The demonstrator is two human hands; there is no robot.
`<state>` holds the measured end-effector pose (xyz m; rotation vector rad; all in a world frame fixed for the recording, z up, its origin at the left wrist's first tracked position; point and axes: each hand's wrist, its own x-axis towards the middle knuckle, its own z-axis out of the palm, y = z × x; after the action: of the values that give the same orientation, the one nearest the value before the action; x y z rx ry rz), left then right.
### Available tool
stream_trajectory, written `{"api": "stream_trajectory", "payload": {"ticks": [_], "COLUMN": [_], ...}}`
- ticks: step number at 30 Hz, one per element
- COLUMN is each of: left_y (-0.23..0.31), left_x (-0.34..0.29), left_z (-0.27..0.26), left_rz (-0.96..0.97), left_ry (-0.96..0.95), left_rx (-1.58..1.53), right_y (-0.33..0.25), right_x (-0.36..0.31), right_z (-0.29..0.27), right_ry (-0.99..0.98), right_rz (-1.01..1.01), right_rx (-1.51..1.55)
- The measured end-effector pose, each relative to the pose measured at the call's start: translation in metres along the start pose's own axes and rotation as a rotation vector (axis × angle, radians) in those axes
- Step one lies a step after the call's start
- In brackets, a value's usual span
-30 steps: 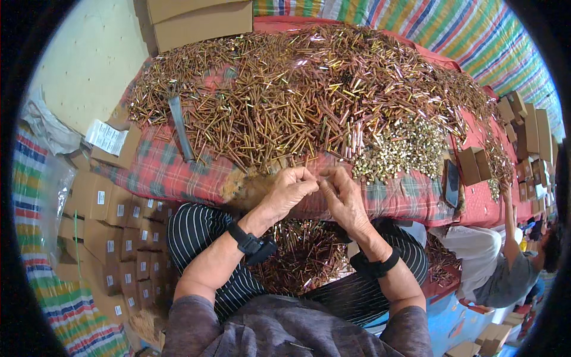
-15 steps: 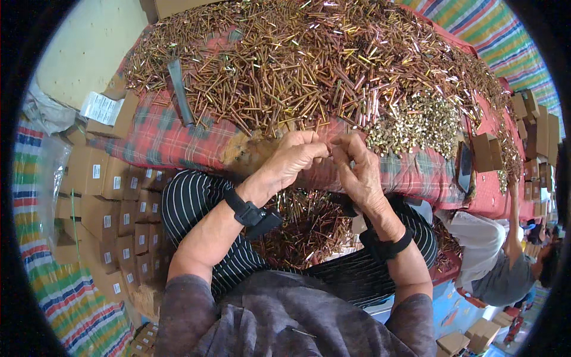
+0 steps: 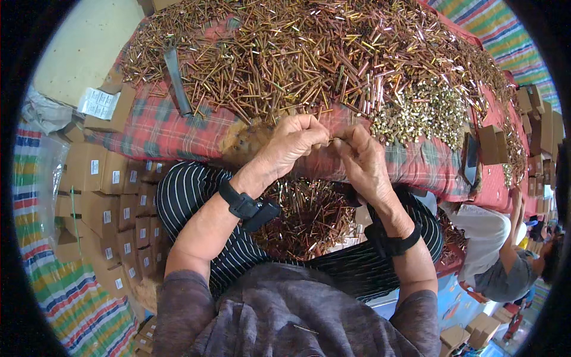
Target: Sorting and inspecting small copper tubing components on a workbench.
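My left hand and my right hand meet in front of me, just above the near edge of the table, fingertips almost touching. Both pinch closed. A tiny glint of yellowish metal shows between them, but the fingers hide most of it, so I cannot make out its kind. Beyond my hands spreads a thick heap of thin copper-coloured metal rods. Just right of my right hand is a pile of small shiny yellowish metal pieces. Red plaid cloth covers the table's near edge.
A long grey metal strip lies at the heap's left. More rods are piled below the table between my knees. Stacked cardboard boxes stand on the left. On the right are a small open carton and another person.
My hands stay together and have shifted only slightly, the right one a little lower and to the right. The other person's arm at the right has moved.
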<state>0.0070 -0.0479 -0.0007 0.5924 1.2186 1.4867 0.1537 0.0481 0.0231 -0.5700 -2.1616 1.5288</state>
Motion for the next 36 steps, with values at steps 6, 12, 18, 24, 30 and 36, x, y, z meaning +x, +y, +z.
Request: {"api": "stream_trajectory", "payload": {"ticks": [6,12,18,24,30,36], "left_y": [0.005,0.007,0.004,0.006,0.005,-0.002], "left_x": [-0.001,-0.005,-0.007,-0.009,-0.008,-0.005], "left_z": [-0.003,-0.003,-0.005,-0.007,-0.001,-0.006], "left_rz": [-0.013,0.053,0.116,0.067,0.065,0.103], "left_ry": [-0.016,-0.004,-0.009,-0.014,0.043,0.016], "left_rx": [-0.011,0.073,0.157,0.067,0.046,0.084], "right_y": [-0.001,-0.003,-0.006,-0.001,0.001,-0.007], "right_x": [0.003,0.003,0.008,0.008,0.008,0.007], "right_z": [-0.002,0.006,0.006,0.006,0.007,0.000], "right_ry": [0.011,0.025,-0.074,0.059,0.086,-0.039], "right_rz": [-0.098,-0.029,0.202,-0.243,-0.264,-0.003], "right_rx": [-0.255,-0.337,-0.107,-0.383,-0.318,-0.476]}}
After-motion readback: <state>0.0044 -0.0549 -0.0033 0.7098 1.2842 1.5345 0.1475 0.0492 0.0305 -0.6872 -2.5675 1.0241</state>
